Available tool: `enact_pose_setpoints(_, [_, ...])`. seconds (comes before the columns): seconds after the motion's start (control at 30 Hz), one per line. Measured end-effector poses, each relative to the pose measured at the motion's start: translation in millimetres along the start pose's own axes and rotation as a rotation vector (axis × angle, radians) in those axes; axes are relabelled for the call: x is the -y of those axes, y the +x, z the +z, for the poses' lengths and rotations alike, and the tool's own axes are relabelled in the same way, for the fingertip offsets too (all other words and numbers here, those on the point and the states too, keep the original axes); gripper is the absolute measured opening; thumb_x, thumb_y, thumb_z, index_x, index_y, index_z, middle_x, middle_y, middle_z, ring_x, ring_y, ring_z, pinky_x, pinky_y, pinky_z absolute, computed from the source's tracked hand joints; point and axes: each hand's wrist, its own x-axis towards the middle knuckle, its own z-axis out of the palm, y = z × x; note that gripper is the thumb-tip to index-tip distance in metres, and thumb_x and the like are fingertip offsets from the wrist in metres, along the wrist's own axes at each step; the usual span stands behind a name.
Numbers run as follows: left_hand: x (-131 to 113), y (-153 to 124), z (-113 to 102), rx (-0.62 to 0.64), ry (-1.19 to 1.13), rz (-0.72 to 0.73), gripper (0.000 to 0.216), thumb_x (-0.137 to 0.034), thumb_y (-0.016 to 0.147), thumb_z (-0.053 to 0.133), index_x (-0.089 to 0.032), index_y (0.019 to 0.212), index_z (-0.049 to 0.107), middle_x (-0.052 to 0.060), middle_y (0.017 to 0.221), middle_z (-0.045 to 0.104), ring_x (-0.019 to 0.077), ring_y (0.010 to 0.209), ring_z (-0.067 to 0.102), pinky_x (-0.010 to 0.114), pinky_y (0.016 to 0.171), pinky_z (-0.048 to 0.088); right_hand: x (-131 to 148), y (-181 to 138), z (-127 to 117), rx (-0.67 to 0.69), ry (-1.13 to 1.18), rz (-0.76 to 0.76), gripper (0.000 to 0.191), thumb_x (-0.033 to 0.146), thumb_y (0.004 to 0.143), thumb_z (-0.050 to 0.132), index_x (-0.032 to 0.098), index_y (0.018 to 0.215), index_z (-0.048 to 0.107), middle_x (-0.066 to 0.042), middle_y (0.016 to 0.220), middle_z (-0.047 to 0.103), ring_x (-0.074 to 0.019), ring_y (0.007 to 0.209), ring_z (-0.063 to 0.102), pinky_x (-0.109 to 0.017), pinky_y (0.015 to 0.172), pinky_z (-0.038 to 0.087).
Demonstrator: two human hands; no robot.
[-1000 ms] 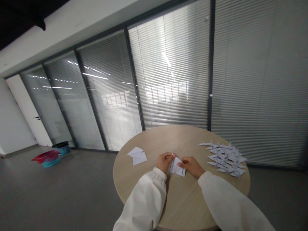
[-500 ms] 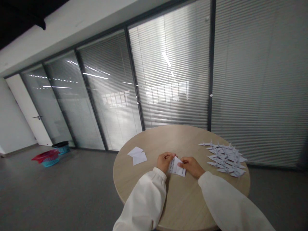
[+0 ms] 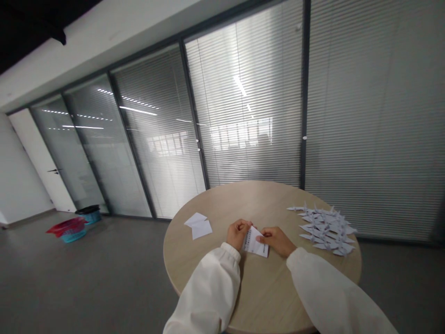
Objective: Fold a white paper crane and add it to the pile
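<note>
Between my hands is a small folded sheet of white paper (image 3: 256,245) with dark print on it, held just over the round table. My left hand (image 3: 238,233) pinches its upper left edge, fingers closed. From the right side my right hand (image 3: 276,240) grips it, the thumb lying on top of the paper and the fingers curled behind. Left of my hands, white folded paper squares (image 3: 200,226) lie on the tabletop. To the right, several pointed folded-paper figures (image 3: 327,229), like paper cranes, are bunched together.
The round wooden table (image 3: 257,197) stands near a glass partition with blinds (image 3: 250,93). On the floor at far left are a blue bin with a red liner (image 3: 71,229) and another with a black liner (image 3: 89,214). Behind them is a white door (image 3: 43,160).
</note>
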Motion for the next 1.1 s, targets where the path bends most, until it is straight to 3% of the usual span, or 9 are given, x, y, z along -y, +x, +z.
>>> enact_pose_setpoints(0.4, [5.5, 0.8, 0.2, 0.023, 0.15, -0.036, 0.032, -0.039, 0.053, 0.069, -0.012, 0.058, 0.053, -0.004, 0.044, 0.051, 0.0057, 0.036, 0.041, 0.017, 0.036, 0.03, -3.5, 1.5, -0.9, 0.038, 0.049, 0.032, 0.036, 0.044, 0.06, 0.065, 0.01, 0.071, 0.063, -0.004, 0.062, 0.064, -0.0164, 0.057, 0.058, -0.026, 0.055, 0.043])
enact_pose_setpoints(0.67, [6.7, 0.7, -0.7, 0.01, 0.225, -0.048, 0.031, -0.04, 0.053, 0.068, -0.012, 0.057, 0.054, -0.002, 0.046, 0.054, 0.0062, 0.038, 0.044, 0.017, 0.037, 0.032, -5.5, 1.6, -0.4, 0.077, 0.032, 0.011, 0.037, 0.045, 0.062, 0.064, 0.01, 0.071, 0.062, -0.003, 0.063, 0.063, -0.0164, 0.058, 0.058, -0.026, 0.055, 0.043])
enact_pose_setpoints(1.1, [6.2, 0.3, 0.1, 0.005, 0.229, -0.058, 0.031, -0.04, 0.052, 0.069, -0.013, 0.057, 0.055, -0.002, 0.046, 0.054, 0.007, 0.037, 0.044, 0.017, 0.037, 0.031, -2.7, 1.8, -2.1, 0.024, -0.023, -0.043, 0.039, 0.051, 0.066, 0.058, 0.013, 0.07, 0.06, -0.003, 0.064, 0.062, -0.0155, 0.06, 0.056, -0.025, 0.056, 0.042])
